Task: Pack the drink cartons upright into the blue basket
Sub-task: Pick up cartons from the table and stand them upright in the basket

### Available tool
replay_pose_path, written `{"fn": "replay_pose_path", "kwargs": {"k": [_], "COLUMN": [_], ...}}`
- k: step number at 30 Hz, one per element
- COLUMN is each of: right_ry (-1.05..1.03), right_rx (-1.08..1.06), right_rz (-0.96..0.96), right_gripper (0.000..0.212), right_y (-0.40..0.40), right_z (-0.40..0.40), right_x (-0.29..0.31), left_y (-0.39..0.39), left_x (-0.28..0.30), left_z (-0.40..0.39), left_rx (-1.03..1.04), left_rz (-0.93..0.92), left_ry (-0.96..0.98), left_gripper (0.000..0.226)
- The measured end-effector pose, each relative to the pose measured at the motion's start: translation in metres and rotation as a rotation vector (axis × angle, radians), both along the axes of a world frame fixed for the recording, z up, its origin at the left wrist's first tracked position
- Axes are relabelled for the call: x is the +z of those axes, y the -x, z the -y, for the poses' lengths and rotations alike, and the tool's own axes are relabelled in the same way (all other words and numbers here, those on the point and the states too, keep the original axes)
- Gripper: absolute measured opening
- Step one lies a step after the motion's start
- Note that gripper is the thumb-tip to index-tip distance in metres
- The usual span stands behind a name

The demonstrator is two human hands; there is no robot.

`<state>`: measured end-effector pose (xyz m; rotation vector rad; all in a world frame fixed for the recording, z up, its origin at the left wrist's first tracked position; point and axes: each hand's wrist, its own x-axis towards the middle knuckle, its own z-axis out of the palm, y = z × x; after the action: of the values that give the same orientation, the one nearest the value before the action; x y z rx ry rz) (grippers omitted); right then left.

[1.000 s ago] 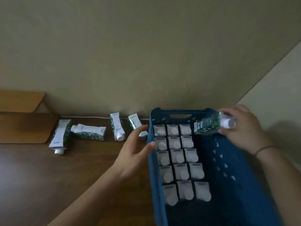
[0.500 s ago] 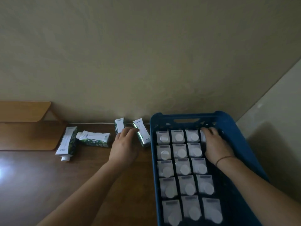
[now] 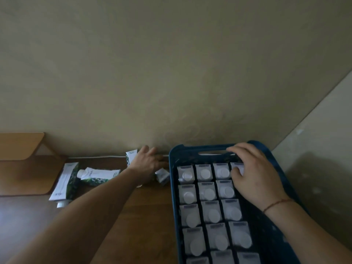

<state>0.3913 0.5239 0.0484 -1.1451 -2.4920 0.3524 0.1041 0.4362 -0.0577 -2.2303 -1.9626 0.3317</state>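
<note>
**Hands split between the basket and the loose cartons**

Right hand rests, fingers loosely curled, on top of a carton at the far end of the blue basket, beginning a fourth column beside three packed columns of upright cartons, caps up. Whether it grips that carton or only presses on it, I cannot tell. Left hand reaches over the table with fingers spread, closed on nothing, above a tipped carton lying just beside the basket wall.

Behind the left wrist one carton stands upright near the wall. Two more lie flat further left: the nearer one has its long axis across the table, cap pointing left; the far one runs toward the camera, cap at the near end.

These cartons are probably stiff-walled but dentable, moderately heavy if full, with smooth printed sides that could slip. Judged best hold: across the two broad faces at mid-body, thumb opposite fingers, not by the cap. Each lying carton needs a quarter turn to bring the cap upward.
</note>
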Motion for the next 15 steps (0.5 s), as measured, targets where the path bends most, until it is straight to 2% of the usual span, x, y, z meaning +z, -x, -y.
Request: {"fn": "replay_pose_path", "kwargs": {"k": [3, 5, 7, 9, 11, 15], "right_ry": [0.050, 0.112, 0.207, 0.354, 0.540, 0.837], "right_rx": [-0.022, -0.028, -0.008, 0.038, 0.115, 0.270], "right_rz": [-0.072, -0.149, -0.277, -0.432, -0.547, -0.563], "right_gripper": [0.036, 0.036, 0.039, 0.043, 0.052, 0.082], "right_y": [0.001, 0.007, 0.017, 0.029, 0.041, 0.056], "right_z": [0.005, 0.009, 0.017, 0.029, 0.040, 0.051], "right_x": [0.002, 0.004, 0.008, 0.018, 0.032, 0.055], "left_y": [0.026, 0.032, 0.030, 0.025, 0.016, -0.019], "left_x": [-0.005, 0.001, 0.018, 0.041, 0.068, 0.119], "left_z": [0.030, 0.050, 0.062, 0.070, 0.078, 0.083], "left_rx": [0.142, 0.247, 0.281, 0.071, -0.194, -0.668], "left_rz": [0.422, 0.680, 0.853, 0.901, 0.891, 0.585], "left_ry": [-0.170, -0.320, -0.509, -0.646, -0.664, -0.625], "left_gripper": [0.077, 0.084, 0.083, 0.066, 0.050, 0.021]}}
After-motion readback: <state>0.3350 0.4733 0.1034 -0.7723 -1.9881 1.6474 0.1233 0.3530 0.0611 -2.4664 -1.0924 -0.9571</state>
